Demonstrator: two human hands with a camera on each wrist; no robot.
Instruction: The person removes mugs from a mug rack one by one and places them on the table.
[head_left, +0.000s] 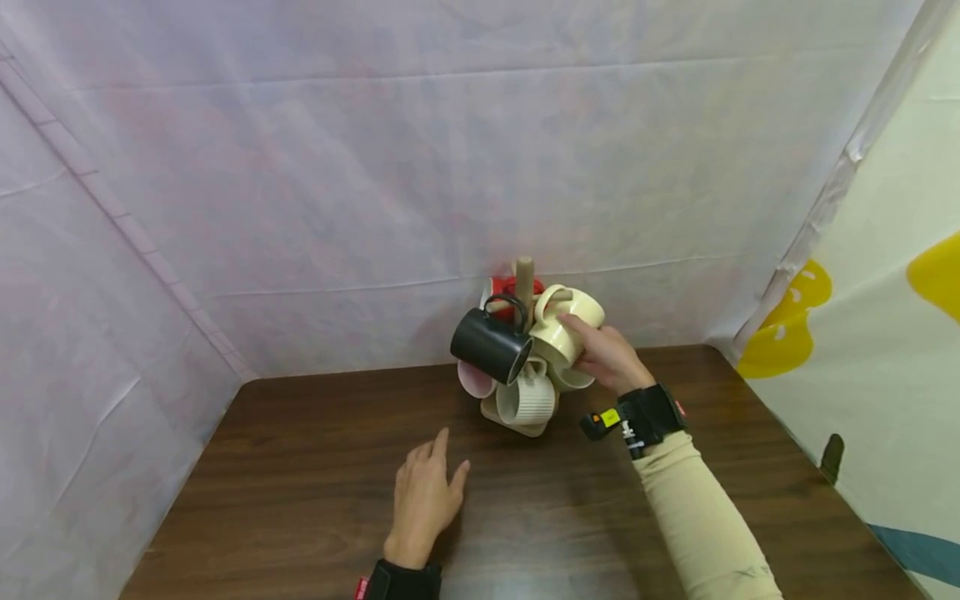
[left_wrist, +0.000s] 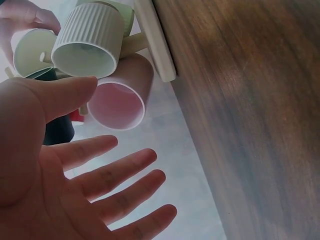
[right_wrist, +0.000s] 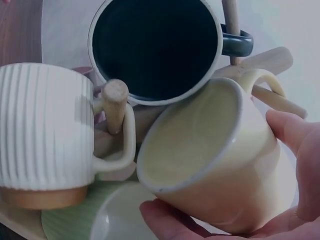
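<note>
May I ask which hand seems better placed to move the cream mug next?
Right, I would judge: the right hand grips the cream mug between thumb and fingers, while the left hand, fingers extended, touches no mug.

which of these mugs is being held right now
The pale yellow mug, just right of the black mug in the head view: the right hand grips its body, while no other mug is held.

No legible text, numbers or signs; red tag [head_left: 362,588] on the left wristband [head_left: 406,582] too small to read.
</note>
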